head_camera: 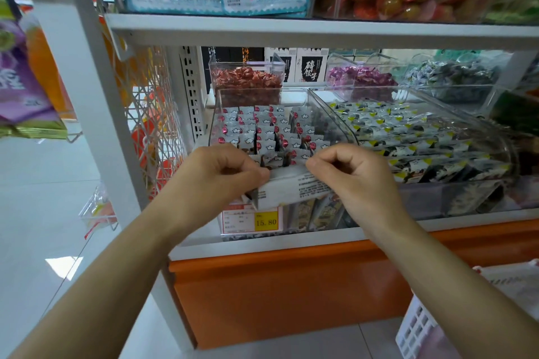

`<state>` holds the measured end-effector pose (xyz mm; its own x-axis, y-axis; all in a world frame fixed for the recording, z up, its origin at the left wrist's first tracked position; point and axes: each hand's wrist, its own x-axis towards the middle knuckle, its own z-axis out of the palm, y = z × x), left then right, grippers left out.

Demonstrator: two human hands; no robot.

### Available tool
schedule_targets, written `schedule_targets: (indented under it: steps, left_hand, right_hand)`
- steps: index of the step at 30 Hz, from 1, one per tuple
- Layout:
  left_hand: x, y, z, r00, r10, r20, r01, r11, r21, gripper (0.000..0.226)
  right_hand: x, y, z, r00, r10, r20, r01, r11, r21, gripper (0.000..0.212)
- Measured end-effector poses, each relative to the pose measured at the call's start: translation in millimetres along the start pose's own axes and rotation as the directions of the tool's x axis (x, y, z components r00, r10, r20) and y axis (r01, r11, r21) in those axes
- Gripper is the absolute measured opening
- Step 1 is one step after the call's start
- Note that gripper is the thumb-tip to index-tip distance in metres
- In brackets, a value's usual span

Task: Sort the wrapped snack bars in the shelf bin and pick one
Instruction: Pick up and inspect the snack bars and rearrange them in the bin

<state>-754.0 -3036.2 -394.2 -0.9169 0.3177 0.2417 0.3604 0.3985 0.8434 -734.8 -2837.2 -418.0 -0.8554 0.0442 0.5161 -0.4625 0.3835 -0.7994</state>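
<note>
Both my hands are at the front lip of the clear shelf bin [215, 114], and between them I hold a wrapped snack bar [291, 188] turned so its white back with small printed text faces me; whether it is one bar or a few pressed together I cannot tell. My left hand [221, 172] has its fingers curled, pinching the left end of the wrapper. My right hand [354, 178] is curled the same way, fingertips nipping the top right edge. Behind them, the rest of the snack bars [262, 128] stand on end in rows in the bin, each showing a red dot and a cloud mark. A price tag [252, 220] reading 15.80 sits on the bin's front, just below what I hold. Just beside, on the right, a second clear bin [335, 109] holds bars with yellow corners [408, 137]. Further back stand tubs of red sweets [246, 81] and purple sweets [361, 77]. Below the shelf runs an orange panel [291, 285].
</note>
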Motion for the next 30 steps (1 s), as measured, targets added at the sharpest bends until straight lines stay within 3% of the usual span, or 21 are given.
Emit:
schedule_targets:
  steps: [9, 12, 15, 19, 26, 30]
  left_hand:
    - [-0.3, -0.7, -6.5, 0.999, 0.001, 0.038, -0.001, 1.000, 0.009, 0.019]
    - [-2.5, -1.0, -3.6, 0.994, -0.024, 0.103, 0.022, 1.000, 0.017, 0.034]
    - [-1.5, -2.8, -1.8, 0.995, -0.008, 0.103, -0.001, 0.996, 0.093, 0.030]
    - [0.3, -4.3, -2.1, 0.995, 0.023, 0.093, -0.029, 0.998, 0.056, 0.011]
    - [0.7, -5.1, 0.3, 0.997, 0.038, 0.070, -0.038, 0.999, -0.009, 0.014]
    - [1.8, -7.9, 0.4, 0.990, 0.075, -0.119, -0.061, 0.991, 0.119, 0.009]
  right_hand:
    - [-0.2, 0.1, 2.2, 0.999, 0.039, 0.003, -0.039, 0.999, 0.027, 0.015]
    - [0.1, 1.5, 2.8, 0.999, 0.039, -0.033, -0.039, 0.999, 0.011, 0.015]
    - [6.1, -0.1, -5.7, 0.975, 0.188, 0.120, -0.205, 0.968, 0.146, 0.015]
    - [15.1, 0.7, -22.0, 0.859, 0.324, 0.397, -0.437, 0.867, 0.239, 0.013]
    - [19.0, 9.3, -24.0, 0.823, 0.341, 0.455, -0.507, 0.803, 0.314, 0.018]
    - [13.4, 8.3, -16.2, 0.879, 0.246, 0.408, -0.430, 0.778, 0.458, 0.030]
